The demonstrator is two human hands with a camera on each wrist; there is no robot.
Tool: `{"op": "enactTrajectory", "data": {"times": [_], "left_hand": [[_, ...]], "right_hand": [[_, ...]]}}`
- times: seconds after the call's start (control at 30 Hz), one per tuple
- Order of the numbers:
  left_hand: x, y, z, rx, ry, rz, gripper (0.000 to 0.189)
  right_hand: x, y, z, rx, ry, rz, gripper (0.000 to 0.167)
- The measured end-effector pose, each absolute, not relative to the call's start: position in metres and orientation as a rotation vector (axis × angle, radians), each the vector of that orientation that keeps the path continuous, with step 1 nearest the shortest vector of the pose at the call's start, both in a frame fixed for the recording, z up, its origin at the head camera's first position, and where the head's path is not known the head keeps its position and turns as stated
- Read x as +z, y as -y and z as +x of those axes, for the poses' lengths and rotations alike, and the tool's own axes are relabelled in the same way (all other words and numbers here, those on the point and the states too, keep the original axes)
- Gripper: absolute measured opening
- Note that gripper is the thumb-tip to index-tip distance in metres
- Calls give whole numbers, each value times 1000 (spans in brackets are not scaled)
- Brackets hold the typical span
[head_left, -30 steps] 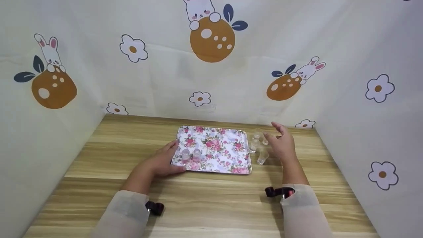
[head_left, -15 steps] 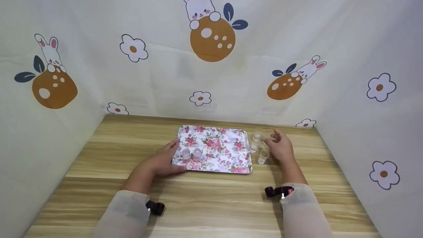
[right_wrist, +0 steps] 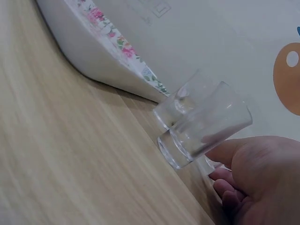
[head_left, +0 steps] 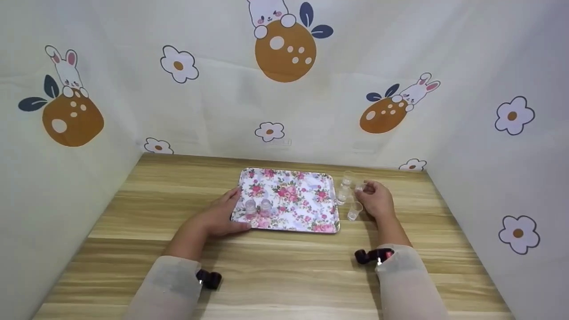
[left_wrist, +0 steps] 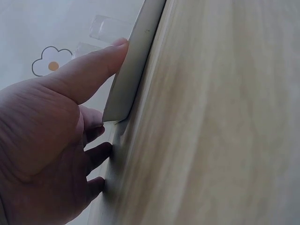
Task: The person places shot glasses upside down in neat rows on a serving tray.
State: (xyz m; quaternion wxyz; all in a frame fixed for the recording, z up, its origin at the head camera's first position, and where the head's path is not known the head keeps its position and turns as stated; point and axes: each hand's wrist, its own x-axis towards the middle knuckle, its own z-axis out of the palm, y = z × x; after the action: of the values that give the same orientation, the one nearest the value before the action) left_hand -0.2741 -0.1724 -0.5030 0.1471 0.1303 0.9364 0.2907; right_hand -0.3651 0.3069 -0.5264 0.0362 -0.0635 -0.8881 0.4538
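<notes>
My left hand (head_left: 222,214) holds the near left corner of a floral tray (head_left: 306,202). In the left wrist view its thumb (left_wrist: 101,65) lies against the tray's near side wall. Two small clear shot glasses, one left (head_left: 250,208) and one right (head_left: 266,208), stand on the tray near that corner. Right of the tray, my right hand (head_left: 378,202) pinches another shot glass (head_left: 360,187) between thumb and fingers. In the right wrist view that glass is mostly hidden behind a nearer shot glass (right_wrist: 206,126), which stands upright on the table.
Beside the tray's right edge stand more shot glasses: a far one (head_left: 347,178), a middle one (head_left: 342,195) and a near one (head_left: 354,211). The wood-grain table (head_left: 284,275) is bounded by patterned cloth walls (head_left: 213,102) at the back and sides.
My right hand has come down from above the right-hand glasses, and its raised index finger has closed with the thumb on one glass. The left hand and tray have stayed put.
</notes>
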Motion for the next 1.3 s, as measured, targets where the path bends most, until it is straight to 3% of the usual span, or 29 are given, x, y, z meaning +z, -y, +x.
{"op": "enactTrajectory", "data": {"times": [0.37, 0.57, 1.0, 1.3], "left_hand": [[-504, 171, -275, 842, -2690, 363, 119], [-504, 171, -275, 827, -2693, 354, 120], [-499, 171, -273, 831, -2698, 369, 118], [-501, 171, -273, 848, -2693, 359, 120]], "right_hand": [[-526, -305, -364, 1285, 2736, -249, 45], [-524, -306, -363, 1339, 2684, -270, 46], [-491, -300, -356, 1439, 2539, -351, 43], [-473, -278, -348, 1507, 2473, -257, 41]]}}
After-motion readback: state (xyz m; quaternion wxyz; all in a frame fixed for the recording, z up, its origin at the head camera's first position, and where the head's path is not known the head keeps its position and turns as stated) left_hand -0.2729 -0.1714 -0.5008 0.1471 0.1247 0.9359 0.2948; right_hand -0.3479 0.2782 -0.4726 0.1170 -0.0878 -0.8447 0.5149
